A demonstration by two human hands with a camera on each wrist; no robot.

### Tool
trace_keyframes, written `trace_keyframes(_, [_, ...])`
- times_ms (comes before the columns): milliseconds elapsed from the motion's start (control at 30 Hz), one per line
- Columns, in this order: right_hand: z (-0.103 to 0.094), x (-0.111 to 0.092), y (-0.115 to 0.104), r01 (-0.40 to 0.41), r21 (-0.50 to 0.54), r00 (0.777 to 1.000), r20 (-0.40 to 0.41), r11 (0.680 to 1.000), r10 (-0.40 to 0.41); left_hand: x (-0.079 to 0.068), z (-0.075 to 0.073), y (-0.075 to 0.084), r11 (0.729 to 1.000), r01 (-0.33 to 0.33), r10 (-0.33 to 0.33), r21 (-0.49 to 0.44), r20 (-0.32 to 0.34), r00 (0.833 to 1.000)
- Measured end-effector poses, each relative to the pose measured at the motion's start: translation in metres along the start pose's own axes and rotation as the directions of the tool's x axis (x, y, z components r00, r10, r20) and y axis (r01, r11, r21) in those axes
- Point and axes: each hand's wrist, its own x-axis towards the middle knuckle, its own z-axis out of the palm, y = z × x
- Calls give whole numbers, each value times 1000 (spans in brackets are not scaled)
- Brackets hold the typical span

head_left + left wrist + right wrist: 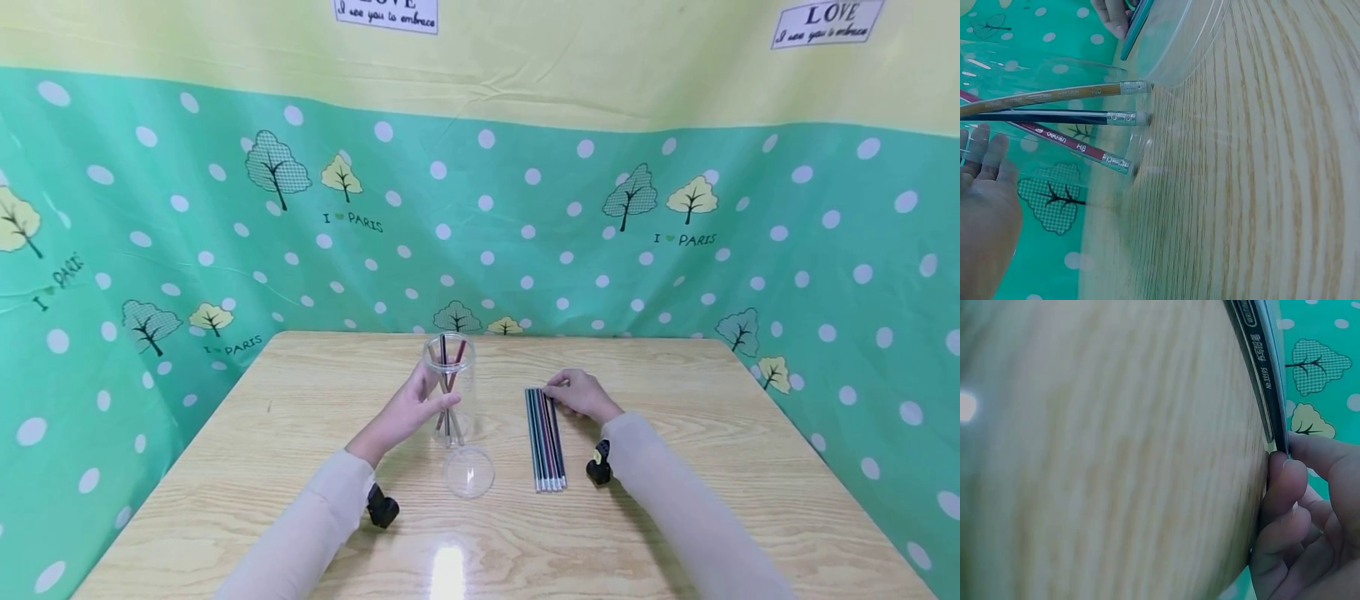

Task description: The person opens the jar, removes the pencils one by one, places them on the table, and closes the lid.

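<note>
A clear plastic jar (pixel 467 390) stands upright on the table, and my left hand (pixel 408 410) grips it from the left side. Inside lean three pencils: a yellow-brown pencil (pixel 1060 95), a dark pencil (pixel 1054 117) and a maroon pencil (pixel 1063 139), eraser ends down. To the right, several pencils (pixel 544 442) lie side by side, erasers toward me. My right hand (pixel 583 395) is at their far end, where its fingertips pinch the tip of a black pencil (pixel 1263 362) on the row's right edge.
A round clear lid (pixel 469 472) lies on the wooden table (pixel 300 467) just in front of the jar. Behind the table hangs a green and yellow printed curtain (pixel 525 200). Black wrist cameras (pixel 382 507) sit below both sleeves.
</note>
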Motion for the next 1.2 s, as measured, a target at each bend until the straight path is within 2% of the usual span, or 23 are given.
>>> trace_keyframes(200, [1, -1, -2, -8, -10, 1000, -13, 1000, 8, -1, -1, 0, 1000, 0, 0, -5, 0, 1000])
trace_keyframes(633, [2, -1, -1, -34, 85, 999, 3, 996, 34, -2, -1, 1, 1000, 9, -9, -7, -1, 1000])
trace_keyframes(867, [3, -2, 1, -41, 80, 999, 2, 996, 41, -3, 0, 0, 1000, 1, -1, -10, 1, 1000])
trace_keyframes(1200, [-3, -5, 0, -41, 146, 998, 55, 988, 33, -3, 0, 1, 1000, 6, -6, -12, 8, 1000])
